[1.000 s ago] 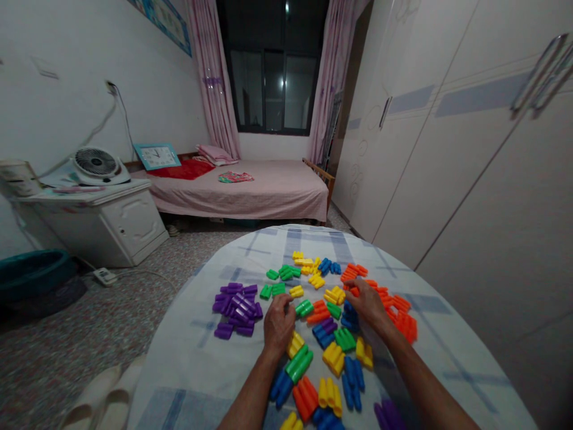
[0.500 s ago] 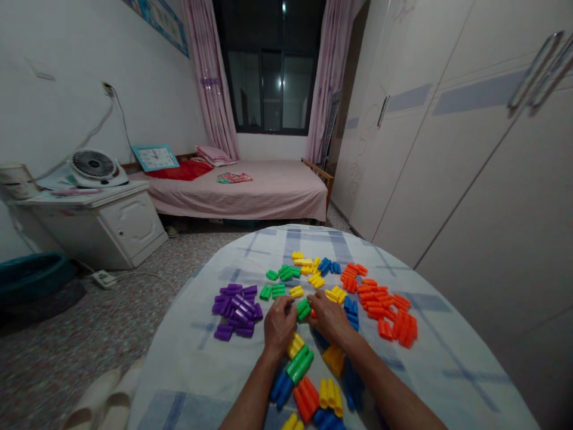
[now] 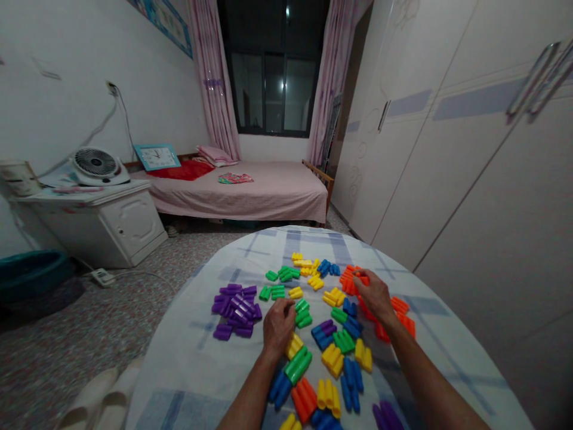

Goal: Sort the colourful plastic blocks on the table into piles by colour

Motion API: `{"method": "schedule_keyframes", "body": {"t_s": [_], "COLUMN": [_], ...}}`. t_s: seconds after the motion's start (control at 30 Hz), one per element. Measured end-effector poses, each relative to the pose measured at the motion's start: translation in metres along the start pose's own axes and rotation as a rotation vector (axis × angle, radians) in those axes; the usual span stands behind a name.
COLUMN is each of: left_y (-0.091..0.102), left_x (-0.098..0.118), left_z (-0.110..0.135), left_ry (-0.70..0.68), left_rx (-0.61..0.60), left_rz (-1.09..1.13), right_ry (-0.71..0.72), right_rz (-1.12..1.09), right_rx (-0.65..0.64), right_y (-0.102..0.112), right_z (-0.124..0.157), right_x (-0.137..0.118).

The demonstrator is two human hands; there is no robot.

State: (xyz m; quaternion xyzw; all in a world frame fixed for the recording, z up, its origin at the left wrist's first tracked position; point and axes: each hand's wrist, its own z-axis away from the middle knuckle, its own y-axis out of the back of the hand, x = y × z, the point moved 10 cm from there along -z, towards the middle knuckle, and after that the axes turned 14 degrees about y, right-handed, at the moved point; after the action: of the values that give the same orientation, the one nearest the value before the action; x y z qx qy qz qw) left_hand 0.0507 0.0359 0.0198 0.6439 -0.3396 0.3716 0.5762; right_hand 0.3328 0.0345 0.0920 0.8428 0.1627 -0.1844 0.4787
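Observation:
Coloured plastic blocks lie scattered on a round table with a white checked cloth (image 3: 201,364). My left hand (image 3: 278,327) rests curled in the middle, fingertips at a green block (image 3: 303,313), with a yellow block (image 3: 294,345) just below it. My right hand (image 3: 373,294) reaches to the right over the orange pile (image 3: 396,313), fingers closed on an orange block (image 3: 359,276). A purple pile (image 3: 235,309) sits to the left. Mixed green, yellow, blue and orange blocks (image 3: 322,370) lie near me.
Beyond the table stand a pink bed (image 3: 250,191), a white cabinet (image 3: 102,224) with a fan (image 3: 96,164), and a window. White wardrobe doors (image 3: 447,149) run along the right. Slippers (image 3: 96,400) and a power strip (image 3: 104,276) lie on the floor at left.
My right hand went from the orange pile to the centre beside my left hand, then back out to the orange pile holding an orange block. The left hand barely moved.

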Motion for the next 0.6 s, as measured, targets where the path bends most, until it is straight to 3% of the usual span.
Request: {"method": "schedule_keyframes", "body": {"t_s": [0.13,0.3,0.47,0.6], "left_y": [-0.002,-0.002,-0.002,-0.003], "left_x": [-0.002,-0.001,-0.001,-0.001], "left_z": [0.0,0.0,-0.001,-0.001], "left_ry": [0.019,0.007,0.005,0.007], "left_rx": [-0.012,-0.017,-0.025,-0.041], "left_rz": [-0.018,-0.027,-0.021,-0.004], "right_ry": [-0.001,-0.004,-0.242,-0.388], "right_rz": [0.111,0.073,0.094,0.181], "right_rx": [-0.027,0.103,0.359,0.449], "right_y": [0.011,0.022,0.043,0.043], "right_z": [-0.001,0.02,0.067,0.1], "right_x": [0.04,0.052,0.078,0.098]}}
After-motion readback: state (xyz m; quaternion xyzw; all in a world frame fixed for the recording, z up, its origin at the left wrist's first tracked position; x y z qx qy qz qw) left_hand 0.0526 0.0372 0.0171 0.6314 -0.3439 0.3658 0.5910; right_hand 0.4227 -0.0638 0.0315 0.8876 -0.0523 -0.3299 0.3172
